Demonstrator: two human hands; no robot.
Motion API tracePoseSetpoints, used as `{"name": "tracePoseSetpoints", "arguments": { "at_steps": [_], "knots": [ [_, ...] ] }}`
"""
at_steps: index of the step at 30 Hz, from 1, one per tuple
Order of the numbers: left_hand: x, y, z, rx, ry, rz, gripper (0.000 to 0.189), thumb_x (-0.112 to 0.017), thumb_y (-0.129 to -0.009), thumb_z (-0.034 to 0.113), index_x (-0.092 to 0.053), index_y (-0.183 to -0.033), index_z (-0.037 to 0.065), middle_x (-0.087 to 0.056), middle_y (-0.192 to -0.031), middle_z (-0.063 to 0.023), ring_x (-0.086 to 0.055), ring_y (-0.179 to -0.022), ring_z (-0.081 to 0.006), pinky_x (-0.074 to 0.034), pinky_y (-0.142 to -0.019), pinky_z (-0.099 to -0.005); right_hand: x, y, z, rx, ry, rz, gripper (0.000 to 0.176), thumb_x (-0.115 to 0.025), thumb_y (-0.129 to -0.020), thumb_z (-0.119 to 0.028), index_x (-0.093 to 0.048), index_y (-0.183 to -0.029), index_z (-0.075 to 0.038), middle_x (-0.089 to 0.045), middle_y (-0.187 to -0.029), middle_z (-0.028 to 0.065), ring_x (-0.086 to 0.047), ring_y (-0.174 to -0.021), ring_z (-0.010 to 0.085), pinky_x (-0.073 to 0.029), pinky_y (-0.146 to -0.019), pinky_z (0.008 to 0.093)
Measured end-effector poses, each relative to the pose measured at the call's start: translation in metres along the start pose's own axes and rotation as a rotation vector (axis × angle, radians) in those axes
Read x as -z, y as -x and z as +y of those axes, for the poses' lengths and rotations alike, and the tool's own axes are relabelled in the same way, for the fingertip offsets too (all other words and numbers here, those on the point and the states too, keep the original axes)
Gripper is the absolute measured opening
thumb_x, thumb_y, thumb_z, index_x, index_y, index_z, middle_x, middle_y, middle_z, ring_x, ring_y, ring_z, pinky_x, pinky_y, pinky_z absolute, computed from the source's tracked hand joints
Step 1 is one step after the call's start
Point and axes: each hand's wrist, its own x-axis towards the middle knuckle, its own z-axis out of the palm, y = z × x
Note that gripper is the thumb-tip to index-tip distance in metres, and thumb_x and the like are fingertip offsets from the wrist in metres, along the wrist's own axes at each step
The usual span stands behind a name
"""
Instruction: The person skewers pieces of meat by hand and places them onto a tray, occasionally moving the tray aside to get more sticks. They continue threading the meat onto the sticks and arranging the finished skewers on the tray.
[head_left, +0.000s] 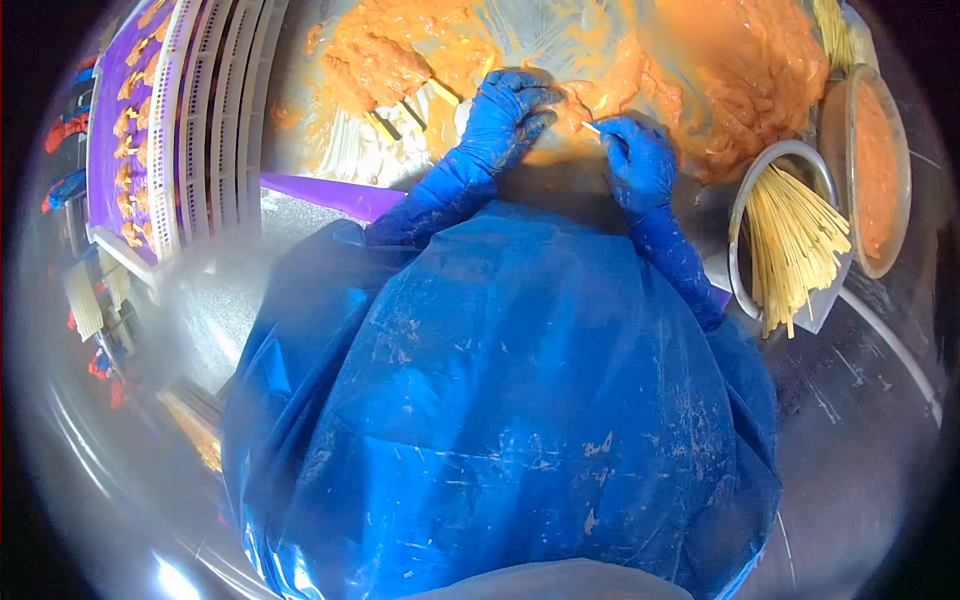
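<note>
My right hand [640,160], in a blue glove, is closed on a thin wooden skewer [590,127] that points left. Its tip meets a piece of orange marinated meat [572,108]. On the other side of that piece, my left hand [505,110], gloved in blue too, has its fingers closed at the meat's edge. Several loaded meat skewers [375,72] lie left of my left hand, their bare stick ends pointing toward me. A large heap of marinated meat [745,85] spreads over the metal table beyond my right hand.
At the right, a round container [738,215] holds a bundle of wooden skewers [795,245], beside a tub of orange marinated meat [878,170]. More sticks [832,35] stand behind. Stacked white trays [190,120] rise at the left, the top one purple-lined with meat skewers.
</note>
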Motion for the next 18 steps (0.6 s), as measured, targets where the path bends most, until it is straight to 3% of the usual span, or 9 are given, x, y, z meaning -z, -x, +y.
{"name": "tracePoseSetpoints", "arguments": {
  "at_steps": [3,5,7,14,16,18],
  "knots": [
    [0.005,0.001,-0.006,0.084,0.117,0.173,0.026,-0.071,-0.077,0.011,-0.071,-0.104,0.012,-0.064,-0.111,-0.0123,-0.056,-0.105,-0.0321,-0.044,-0.094,-0.0412,-0.002,-0.001,0.004,-0.013,-0.067,0.030,0.014,-0.064,-0.083,-0.010,-0.069,-0.096,-0.009,-0.065,-0.082,0.0112,-0.062,-0.073,0.0262,-0.047,-0.068,0.0365],
    [0.006,0.005,-0.006,0.082,0.047,0.121,0.027,-0.071,-0.077,0.013,-0.071,-0.104,0.013,-0.064,-0.109,-0.0122,-0.055,-0.105,-0.0328,-0.044,-0.093,-0.0417,-0.002,0.004,0.005,-0.033,-0.108,0.032,0.013,-0.063,-0.083,-0.010,-0.069,-0.095,-0.009,-0.065,-0.082,0.0114,-0.062,-0.073,0.0263,-0.047,-0.068,0.0367],
    [0.008,0.007,-0.005,0.080,-0.025,0.080,0.026,-0.072,-0.076,0.013,-0.071,-0.103,0.012,-0.064,-0.105,-0.0126,-0.055,-0.102,-0.0336,-0.045,-0.092,-0.0419,0.004,0.002,-0.007,-0.060,-0.079,-0.002,0.011,-0.064,-0.084,-0.012,-0.067,-0.094,-0.011,-0.065,-0.086,0.0129,-0.062,-0.080,0.0321,-0.047,-0.073,0.0424],
    [0.003,0.008,-0.005,0.096,0.019,0.086,0.026,-0.071,-0.076,0.006,-0.070,-0.102,0.012,-0.062,-0.104,-0.0130,-0.056,-0.101,-0.0331,-0.046,-0.091,-0.0407,0.003,-0.004,-0.011,-0.048,-0.055,-0.051,0.011,-0.063,-0.084,-0.010,-0.067,-0.094,-0.009,-0.065,-0.084,0.0141,-0.062,-0.079,0.0325,-0.048,-0.073,0.0427],
    [0.006,0.006,-0.002,0.099,-0.034,0.058,0.028,-0.071,-0.075,0.005,-0.069,-0.103,0.012,-0.061,-0.105,-0.0135,-0.056,-0.102,-0.0334,-0.046,-0.090,-0.0402,0.002,-0.007,-0.016,-0.052,-0.104,-0.030,0.011,-0.064,-0.084,-0.012,-0.068,-0.094,-0.007,-0.066,-0.082,0.0132,-0.063,-0.073,0.0275,-0.047,-0.068,0.0372],
    [0.006,0.007,-0.002,0.112,-0.027,0.041,0.029,-0.071,-0.076,0.006,-0.069,-0.104,0.012,-0.061,-0.105,-0.0136,-0.055,-0.102,-0.0333,-0.046,-0.090,-0.0403,-0.005,-0.008,-0.017,-0.048,-0.095,-0.018,0.011,-0.065,-0.084,-0.012,-0.068,-0.094,-0.007,-0.066,-0.082,0.0133,-0.063,-0.073,0.0280,-0.048,-0.069,0.0376]
  ]
}}
